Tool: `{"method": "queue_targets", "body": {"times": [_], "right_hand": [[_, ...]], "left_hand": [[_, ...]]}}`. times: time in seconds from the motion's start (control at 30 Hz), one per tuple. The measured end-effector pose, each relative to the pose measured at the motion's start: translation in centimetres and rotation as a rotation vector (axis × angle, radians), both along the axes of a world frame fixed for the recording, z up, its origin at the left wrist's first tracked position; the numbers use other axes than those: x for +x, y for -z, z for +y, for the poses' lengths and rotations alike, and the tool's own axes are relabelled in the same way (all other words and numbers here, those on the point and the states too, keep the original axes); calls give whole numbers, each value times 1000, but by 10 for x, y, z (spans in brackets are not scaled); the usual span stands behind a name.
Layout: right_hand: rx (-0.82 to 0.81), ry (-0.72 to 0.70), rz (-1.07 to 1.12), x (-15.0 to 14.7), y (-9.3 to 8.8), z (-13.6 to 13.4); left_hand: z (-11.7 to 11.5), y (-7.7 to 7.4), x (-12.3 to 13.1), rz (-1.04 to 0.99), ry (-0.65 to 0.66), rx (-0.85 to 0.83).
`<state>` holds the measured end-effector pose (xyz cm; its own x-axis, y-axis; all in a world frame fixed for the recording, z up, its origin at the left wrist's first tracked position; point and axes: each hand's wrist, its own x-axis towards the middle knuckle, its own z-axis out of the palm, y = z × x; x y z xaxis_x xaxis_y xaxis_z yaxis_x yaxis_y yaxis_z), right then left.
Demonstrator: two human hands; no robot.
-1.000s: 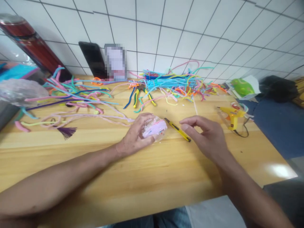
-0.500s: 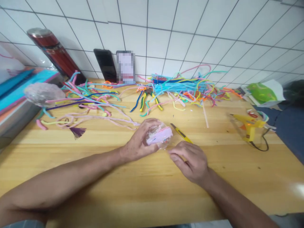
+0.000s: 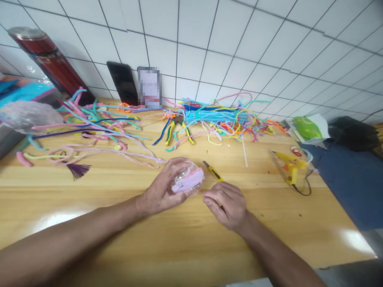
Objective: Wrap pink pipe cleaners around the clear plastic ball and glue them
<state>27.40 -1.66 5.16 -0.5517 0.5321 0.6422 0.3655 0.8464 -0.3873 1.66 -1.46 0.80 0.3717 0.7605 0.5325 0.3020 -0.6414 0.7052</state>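
My left hand (image 3: 164, 186) is wrapped around a rounded, clear plastic-looking bundle (image 3: 189, 181) with a flat lilac and pink patch facing me. Part of the bundle is hidden behind my fingers. Just right of it, my right hand (image 3: 226, 204) is closed, thumb and forefinger pinched together near the bundle's lower edge. Whatever sits in that pinch, if anything, is too small to make out. A yellow utility knife (image 3: 214, 172) lies on the table just beyond my right knuckles, its blade pointing away to the left.
Pliers (image 3: 179, 130) and a heap of colourful pipe cleaners (image 3: 215, 116) lie along the tiled wall. A yellow glue gun (image 3: 291, 165) rests at right. Two phones (image 3: 122, 83) and a red flask (image 3: 52, 63) stand at the back left. A purple tassel (image 3: 78, 171) lies left.
The whole scene has shifted left in view as my head turned right. Both hands keep nearly the same pose, the left still around the bundle.
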Motion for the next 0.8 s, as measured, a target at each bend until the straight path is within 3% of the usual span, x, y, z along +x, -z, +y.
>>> {"method": "queue_targets", "body": {"times": [0.27,0.47,0.57,0.67,0.8], "right_hand": [[2,66,19,6,5,5],[-110,499,112,24,7,20],[-153,574,177,20,-15,24],[-114,535,-4,-4,-57,22],[-11,225,-321,-77,-105,27]], "left_hand": [[2,5,6,-13,33,60],[7,12,19,-39,44,29],[10,13,23,-26,24,-22],[12,11,27,-13,16,-15],[9,2,32,-10,9,-77]]}}
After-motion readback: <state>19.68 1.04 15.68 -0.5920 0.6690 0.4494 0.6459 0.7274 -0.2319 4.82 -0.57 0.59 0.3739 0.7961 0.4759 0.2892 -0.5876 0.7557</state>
